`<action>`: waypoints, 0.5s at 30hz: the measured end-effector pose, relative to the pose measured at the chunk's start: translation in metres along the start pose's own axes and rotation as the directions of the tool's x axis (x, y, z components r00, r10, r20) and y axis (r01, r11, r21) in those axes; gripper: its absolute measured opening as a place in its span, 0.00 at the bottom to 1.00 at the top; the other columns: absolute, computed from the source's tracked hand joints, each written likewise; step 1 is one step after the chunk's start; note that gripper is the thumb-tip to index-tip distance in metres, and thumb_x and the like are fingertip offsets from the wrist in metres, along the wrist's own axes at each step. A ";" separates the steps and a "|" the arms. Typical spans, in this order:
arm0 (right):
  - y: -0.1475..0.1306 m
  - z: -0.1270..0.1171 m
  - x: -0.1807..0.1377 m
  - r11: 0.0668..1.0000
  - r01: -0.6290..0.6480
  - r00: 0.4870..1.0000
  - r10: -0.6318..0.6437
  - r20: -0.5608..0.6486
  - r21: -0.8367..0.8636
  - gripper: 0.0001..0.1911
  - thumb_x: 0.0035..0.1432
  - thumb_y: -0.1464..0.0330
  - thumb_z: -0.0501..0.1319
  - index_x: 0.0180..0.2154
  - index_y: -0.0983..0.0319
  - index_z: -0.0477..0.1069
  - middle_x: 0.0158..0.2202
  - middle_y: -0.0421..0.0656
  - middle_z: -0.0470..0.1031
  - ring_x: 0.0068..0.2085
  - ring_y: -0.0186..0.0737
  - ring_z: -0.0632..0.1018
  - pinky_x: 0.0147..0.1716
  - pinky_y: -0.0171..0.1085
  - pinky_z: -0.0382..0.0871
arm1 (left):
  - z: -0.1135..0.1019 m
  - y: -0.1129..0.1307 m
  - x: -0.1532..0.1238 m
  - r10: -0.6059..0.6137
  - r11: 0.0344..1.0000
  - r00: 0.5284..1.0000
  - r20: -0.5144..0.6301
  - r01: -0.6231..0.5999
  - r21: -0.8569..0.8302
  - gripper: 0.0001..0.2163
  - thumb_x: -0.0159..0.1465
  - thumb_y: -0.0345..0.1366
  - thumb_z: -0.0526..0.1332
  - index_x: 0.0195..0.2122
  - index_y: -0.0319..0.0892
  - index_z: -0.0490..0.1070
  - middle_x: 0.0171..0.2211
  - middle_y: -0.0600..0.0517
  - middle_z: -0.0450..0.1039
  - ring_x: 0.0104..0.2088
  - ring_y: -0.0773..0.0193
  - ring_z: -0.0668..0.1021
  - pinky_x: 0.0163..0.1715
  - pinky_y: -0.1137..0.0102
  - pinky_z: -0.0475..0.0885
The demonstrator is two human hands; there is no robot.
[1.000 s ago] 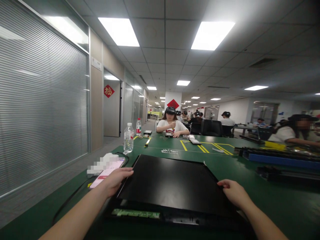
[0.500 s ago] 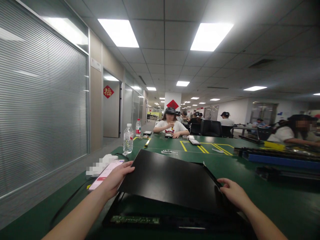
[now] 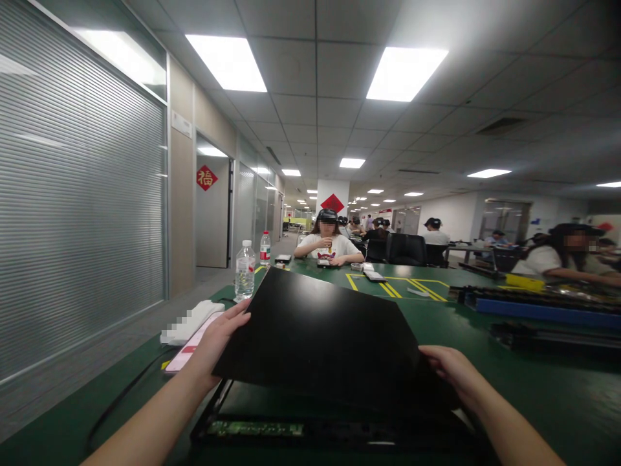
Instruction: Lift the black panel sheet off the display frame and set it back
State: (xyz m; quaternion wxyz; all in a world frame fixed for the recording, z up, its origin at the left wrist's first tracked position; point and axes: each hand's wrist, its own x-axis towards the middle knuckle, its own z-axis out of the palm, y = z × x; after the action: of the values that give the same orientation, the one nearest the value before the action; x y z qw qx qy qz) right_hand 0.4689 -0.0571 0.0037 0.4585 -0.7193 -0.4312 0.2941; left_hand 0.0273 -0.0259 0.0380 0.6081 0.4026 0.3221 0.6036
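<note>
A large flat black panel [image 3: 315, 330] is tilted up off a black frame [image 3: 272, 430] that lies on the green table [image 3: 557, 401] in front of me. My left hand [image 3: 218, 340] grips the panel's left edge, fingers curled round it. My right hand [image 3: 451, 372] holds the panel's right edge lower down. A green circuit strip [image 3: 255, 428] shows along the frame's near side under the lifted panel.
A phone with a pink screen [image 3: 187, 349] and a white object [image 3: 189, 320] lie left of my left hand. A black cable [image 3: 126, 395] runs along the table's left side. Two water bottles [image 3: 244, 270] stand further back. Dark trays [image 3: 543, 304] sit at right. Other people sit at the far tables.
Both hands have raised the black panel: it lay flat on the frame, then its far edge rose, and now it stands steeply tilted with the frame's inside showing.
</note>
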 end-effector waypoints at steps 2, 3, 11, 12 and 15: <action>-0.008 -0.002 -0.006 0.992 -0.006 1.000 0.007 -0.004 0.125 0.14 0.42 0.63 0.60 0.32 0.63 0.74 0.35 0.46 0.78 0.37 0.43 0.77 0.32 0.36 0.68 | -0.004 0.000 0.004 0.017 1.000 1.000 -0.009 -0.017 -0.003 0.30 0.49 0.31 0.66 0.55 0.42 0.64 0.42 0.47 0.77 0.40 0.53 0.79 0.40 0.65 0.73; -0.013 -0.004 -0.010 0.975 0.009 1.000 -0.013 0.017 0.222 0.14 0.42 0.63 0.60 0.33 0.62 0.73 0.35 0.46 0.78 0.38 0.43 0.77 0.34 0.36 0.69 | -0.006 0.000 0.006 0.023 1.000 1.000 -0.018 -0.023 -0.004 0.30 0.48 0.32 0.66 0.54 0.41 0.65 0.41 0.47 0.77 0.40 0.53 0.79 0.40 0.66 0.73; -0.044 -0.017 -0.041 0.877 -0.234 0.946 0.105 0.307 0.419 0.18 0.47 0.58 0.55 0.31 0.64 0.73 0.30 0.51 0.77 0.38 0.50 0.78 0.35 0.42 0.71 | -0.010 0.003 0.005 -0.028 1.000 0.999 -0.015 0.029 0.005 0.24 0.51 0.33 0.64 0.51 0.41 0.68 0.39 0.50 0.78 0.36 0.57 0.80 0.32 0.71 0.73; -0.044 -0.018 -0.041 0.891 -0.207 0.960 0.105 0.259 0.404 0.17 0.46 0.58 0.55 0.31 0.64 0.73 0.30 0.51 0.77 0.37 0.50 0.78 0.35 0.42 0.72 | -0.010 0.002 0.004 -0.063 0.998 0.998 -0.016 0.064 0.030 0.23 0.51 0.35 0.64 0.50 0.41 0.69 0.39 0.49 0.78 0.35 0.57 0.80 0.30 0.71 0.73; -0.039 -0.022 -0.034 0.932 -0.109 0.992 0.079 0.098 0.345 0.15 0.46 0.59 0.55 0.28 0.63 0.73 0.27 0.50 0.77 0.34 0.49 0.78 0.32 0.41 0.73 | -0.008 -0.001 0.003 -0.127 0.983 0.989 -0.077 0.136 0.121 0.20 0.51 0.39 0.65 0.46 0.40 0.70 0.39 0.46 0.77 0.36 0.55 0.79 0.29 0.69 0.73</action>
State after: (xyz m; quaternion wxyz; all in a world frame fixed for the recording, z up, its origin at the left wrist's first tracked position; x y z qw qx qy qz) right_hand 0.4574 -0.0885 0.0486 0.5465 -0.6333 -0.3555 0.4170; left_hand 0.0208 -0.0218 0.0332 0.6084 0.3969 0.4063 0.5543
